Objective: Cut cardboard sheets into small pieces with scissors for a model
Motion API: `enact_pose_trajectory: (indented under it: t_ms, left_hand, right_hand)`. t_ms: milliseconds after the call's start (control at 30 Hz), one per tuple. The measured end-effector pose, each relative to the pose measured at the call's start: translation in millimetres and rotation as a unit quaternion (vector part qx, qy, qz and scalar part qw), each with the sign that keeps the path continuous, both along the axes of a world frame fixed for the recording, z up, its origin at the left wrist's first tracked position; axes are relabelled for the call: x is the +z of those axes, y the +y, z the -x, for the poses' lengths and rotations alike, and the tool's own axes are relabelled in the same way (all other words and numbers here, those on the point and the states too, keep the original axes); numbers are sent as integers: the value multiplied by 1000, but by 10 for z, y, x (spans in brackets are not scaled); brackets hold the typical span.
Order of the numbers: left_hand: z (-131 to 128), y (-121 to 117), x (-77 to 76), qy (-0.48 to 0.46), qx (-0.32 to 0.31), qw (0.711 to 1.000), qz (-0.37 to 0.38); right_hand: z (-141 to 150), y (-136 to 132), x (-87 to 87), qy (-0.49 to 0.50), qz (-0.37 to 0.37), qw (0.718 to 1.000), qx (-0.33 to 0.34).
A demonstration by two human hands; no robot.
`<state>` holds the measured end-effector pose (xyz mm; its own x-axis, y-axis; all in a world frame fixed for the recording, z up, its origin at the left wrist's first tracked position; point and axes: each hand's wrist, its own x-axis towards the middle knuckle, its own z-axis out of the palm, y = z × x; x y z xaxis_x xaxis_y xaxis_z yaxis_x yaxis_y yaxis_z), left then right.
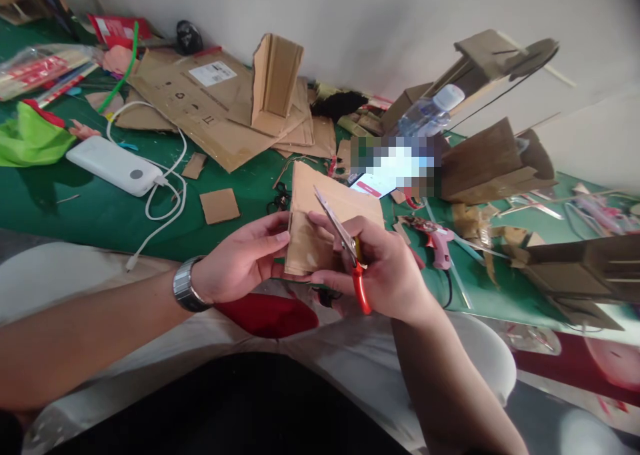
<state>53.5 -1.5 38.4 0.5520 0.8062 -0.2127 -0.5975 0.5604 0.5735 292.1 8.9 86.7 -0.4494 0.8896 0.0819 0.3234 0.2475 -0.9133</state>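
A piece of brown cardboard point(313, 205) is held up over the table's near edge, its face tilted toward me. My left hand point(247, 255) grips its left edge, thumb on the near face and the other fingers partly hidden behind it. My right hand point(377, 261) holds scissors point(359, 278) with orange-red handles, the blades pointing up and left across the cardboard. Fingers of that hand also touch the cardboard's right part. A small square of cardboard point(220, 206) lies on the table to the left.
On the green table point(90, 208) lie a white power bank point(114, 165) with a cable, flattened cardboard point(200, 118), and a pink glue gun point(440, 245). Behind the cardboard is a lit phone point(375, 183). Cardboard structures point(480, 165) and a plastic bottle point(425, 118) stand at the right.
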Motion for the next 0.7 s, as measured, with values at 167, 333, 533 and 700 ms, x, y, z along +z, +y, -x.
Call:
enact_pose_trajectory:
  t_ms: [167, 333, 533, 700]
  left_hand:
    - [-1, -19, -9, 0, 5, 1000, 2]
    - [-6, -23, -3, 4, 14, 1000, -11]
    - [-17, -32, -22, 0, 13, 1000, -25]
    - [-25, -33, -56, -5, 11, 999, -33]
  right_hand:
    - [-16, -36, -11, 11, 22, 1000, 4]
    - [-27, -40, -42, 20, -4, 1000, 11]
    - [-7, -62, -30, 28, -9, 1000, 6]
    - [3, -84, 23, -3, 10, 1000, -4]
